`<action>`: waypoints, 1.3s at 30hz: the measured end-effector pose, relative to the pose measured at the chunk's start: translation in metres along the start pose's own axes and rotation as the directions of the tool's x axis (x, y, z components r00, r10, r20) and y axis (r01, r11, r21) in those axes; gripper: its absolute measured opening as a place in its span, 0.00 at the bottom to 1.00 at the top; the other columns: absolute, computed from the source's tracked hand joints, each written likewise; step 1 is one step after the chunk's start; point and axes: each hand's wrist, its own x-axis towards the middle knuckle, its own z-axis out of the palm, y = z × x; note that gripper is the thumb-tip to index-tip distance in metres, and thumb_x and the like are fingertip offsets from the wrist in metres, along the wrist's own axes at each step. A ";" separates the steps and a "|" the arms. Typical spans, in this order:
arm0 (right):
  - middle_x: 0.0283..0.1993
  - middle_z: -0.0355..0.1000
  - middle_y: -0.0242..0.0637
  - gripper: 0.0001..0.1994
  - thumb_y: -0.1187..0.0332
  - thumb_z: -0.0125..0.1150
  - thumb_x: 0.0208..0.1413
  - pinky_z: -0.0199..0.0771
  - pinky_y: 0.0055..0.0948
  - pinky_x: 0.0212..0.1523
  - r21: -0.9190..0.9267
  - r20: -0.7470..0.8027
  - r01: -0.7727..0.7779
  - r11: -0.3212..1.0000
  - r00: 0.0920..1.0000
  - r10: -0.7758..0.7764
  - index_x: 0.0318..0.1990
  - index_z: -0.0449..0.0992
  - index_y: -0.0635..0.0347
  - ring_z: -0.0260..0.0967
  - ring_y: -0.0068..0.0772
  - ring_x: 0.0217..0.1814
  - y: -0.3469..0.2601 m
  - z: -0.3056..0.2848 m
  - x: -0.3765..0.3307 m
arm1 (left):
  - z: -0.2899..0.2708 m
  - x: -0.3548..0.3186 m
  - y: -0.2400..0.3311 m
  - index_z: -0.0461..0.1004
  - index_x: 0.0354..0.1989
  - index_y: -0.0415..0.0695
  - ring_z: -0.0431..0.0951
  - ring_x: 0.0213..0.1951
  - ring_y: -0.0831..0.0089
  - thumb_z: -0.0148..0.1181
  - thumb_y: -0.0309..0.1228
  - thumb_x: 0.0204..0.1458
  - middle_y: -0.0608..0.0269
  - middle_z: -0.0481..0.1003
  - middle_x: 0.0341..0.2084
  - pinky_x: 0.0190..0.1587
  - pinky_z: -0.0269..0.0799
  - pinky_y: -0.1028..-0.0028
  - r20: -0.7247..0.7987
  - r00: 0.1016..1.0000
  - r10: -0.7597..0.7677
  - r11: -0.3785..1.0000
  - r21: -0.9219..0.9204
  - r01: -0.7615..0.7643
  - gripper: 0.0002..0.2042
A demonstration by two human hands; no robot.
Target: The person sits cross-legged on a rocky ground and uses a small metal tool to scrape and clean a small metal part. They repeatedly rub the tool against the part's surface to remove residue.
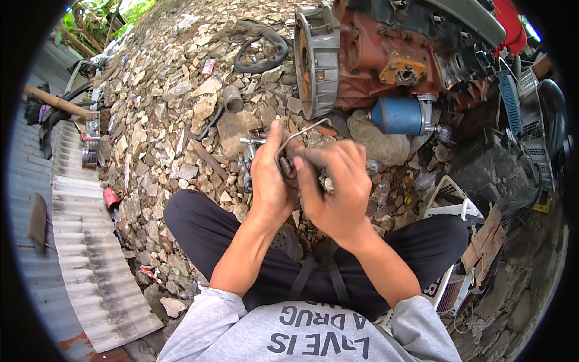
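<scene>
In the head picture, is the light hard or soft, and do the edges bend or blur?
Head view: soft daylight with weak shadows; both hands, left hand and right hand, look sharp around the bent metal tube; the corrugated sheet curves near the rim, and black corners frame the fisheye circle.

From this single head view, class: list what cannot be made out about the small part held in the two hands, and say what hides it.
1. Small part: its kind and shape, covered by left hand and right hand.
2. Bent metal tube: its lower end, hidden between the hands.
3. Engine: its top, cut off by the upper edge.
4. Blue filter: markings too small.
</scene>
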 end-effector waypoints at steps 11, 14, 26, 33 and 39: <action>0.27 0.70 0.36 0.09 0.77 0.66 0.45 0.60 0.38 0.36 0.026 0.136 0.101 0.995 0.985 -0.103 0.35 0.75 0.61 0.67 0.40 0.31 0.008 -0.010 -0.001 | 0.015 -0.001 0.013 0.61 0.18 0.48 0.54 0.13 0.81 0.44 0.51 0.65 0.70 0.60 0.13 0.17 0.48 0.77 -0.193 0.968 0.162 0.947 0.305 -0.098 0.26; 0.29 0.71 0.36 0.06 0.75 0.64 0.52 0.65 0.32 0.34 0.232 0.182 -0.293 0.928 0.950 0.254 0.36 0.75 0.64 0.68 0.33 0.30 0.002 -0.017 0.006 | 0.014 -0.003 0.021 0.60 0.17 0.49 0.53 0.13 0.80 0.41 0.53 0.66 0.70 0.58 0.11 0.18 0.46 0.77 -0.012 0.992 0.125 0.964 0.237 -0.119 0.26; 0.39 0.74 0.40 0.12 0.70 0.49 0.66 0.72 0.26 0.35 0.722 0.569 -0.691 -0.010 0.586 0.576 0.53 0.69 0.67 0.73 0.27 0.35 0.008 -0.033 0.016 | 0.020 -0.009 0.022 0.55 0.17 0.51 0.49 0.14 0.79 0.34 0.59 0.64 0.74 0.51 0.09 0.18 0.45 0.77 -0.006 0.997 0.075 0.944 0.323 -0.069 0.29; 0.36 0.72 0.39 0.13 0.71 0.53 0.62 0.68 0.23 0.27 0.706 0.628 -0.703 -0.084 0.568 0.532 0.52 0.69 0.67 0.70 0.27 0.28 0.011 -0.039 0.020 | 0.021 -0.008 0.018 0.55 0.17 0.52 0.50 0.15 0.79 0.36 0.58 0.63 0.74 0.51 0.09 0.18 0.45 0.77 -0.012 0.997 0.078 0.925 0.375 -0.068 0.27; 0.30 0.72 0.34 0.14 0.79 0.62 0.52 0.68 0.24 0.26 0.212 0.510 -0.593 0.777 0.745 0.430 0.48 0.75 0.63 0.70 0.27 0.25 0.002 -0.036 0.017 | 0.019 -0.010 0.017 0.61 0.20 0.50 0.54 0.15 0.82 0.42 0.55 0.62 0.74 0.56 0.11 0.19 0.47 0.78 -0.007 1.000 0.031 0.936 0.352 -0.026 0.24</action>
